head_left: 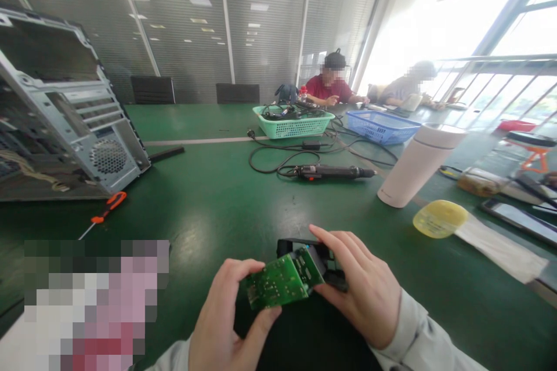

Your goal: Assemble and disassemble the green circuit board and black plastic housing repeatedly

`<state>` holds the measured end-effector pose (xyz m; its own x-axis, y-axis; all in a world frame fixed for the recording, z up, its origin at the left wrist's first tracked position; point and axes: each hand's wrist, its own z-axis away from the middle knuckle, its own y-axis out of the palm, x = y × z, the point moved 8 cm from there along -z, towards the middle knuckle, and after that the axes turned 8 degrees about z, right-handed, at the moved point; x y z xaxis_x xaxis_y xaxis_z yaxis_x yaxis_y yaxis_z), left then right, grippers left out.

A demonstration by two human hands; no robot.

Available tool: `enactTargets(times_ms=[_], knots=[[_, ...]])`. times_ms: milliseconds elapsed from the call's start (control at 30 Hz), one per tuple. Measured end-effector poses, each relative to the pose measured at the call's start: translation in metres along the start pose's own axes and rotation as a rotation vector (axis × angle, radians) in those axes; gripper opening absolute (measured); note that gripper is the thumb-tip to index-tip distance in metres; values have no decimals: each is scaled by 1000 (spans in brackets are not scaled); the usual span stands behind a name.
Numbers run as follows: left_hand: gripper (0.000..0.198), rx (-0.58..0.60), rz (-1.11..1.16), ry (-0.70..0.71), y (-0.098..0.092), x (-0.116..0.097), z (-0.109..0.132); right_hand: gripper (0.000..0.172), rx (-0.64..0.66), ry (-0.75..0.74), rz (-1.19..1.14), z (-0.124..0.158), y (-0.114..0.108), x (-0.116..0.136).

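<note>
A green circuit board (277, 283) is tilted near the table's front edge, gripped at its left end between the thumb and fingers of my left hand (231, 304). A second, smaller green board (310, 265) adjoins its right side and reaches into a black plastic housing (290, 243). Around the right side of that housing my right hand (363, 281) is closed, its thumb below and its fingers over the top. My right palm hides part of the housing. Whether the two boards are joined I cannot tell.
An open metal computer case (108, 153) stands at the left, with an orange-handled screwdriver (108, 207) beside it. Ahead lie a corded electric screwdriver (333, 172), a green basket (296, 126) of cables and a blue basket (383, 127). A pale tumbler (418, 168) stands right. Two people sit beyond.
</note>
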<state>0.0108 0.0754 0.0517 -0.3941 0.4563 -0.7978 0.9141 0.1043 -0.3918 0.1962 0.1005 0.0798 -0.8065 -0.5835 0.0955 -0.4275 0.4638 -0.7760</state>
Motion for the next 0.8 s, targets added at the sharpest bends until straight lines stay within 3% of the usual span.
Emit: enactTargets(times_ms=[167,267,467,667,800], knots=[[35,19,507,-430,13,43,13,44,46,87,-15,5,9,-11],[40,47,839,-636,26,49,15,37,74,116,-33,7,13,-13],[39,-58,1100,-751,31,45,5,37,78,154,-33,6,16,-17],[27,-211,1148,-815,31,70,2,36,143,266,-85,8,24,-26],[18,-249,1203,-891,38,78,3,35,173,342,-107,9,24,-31]])
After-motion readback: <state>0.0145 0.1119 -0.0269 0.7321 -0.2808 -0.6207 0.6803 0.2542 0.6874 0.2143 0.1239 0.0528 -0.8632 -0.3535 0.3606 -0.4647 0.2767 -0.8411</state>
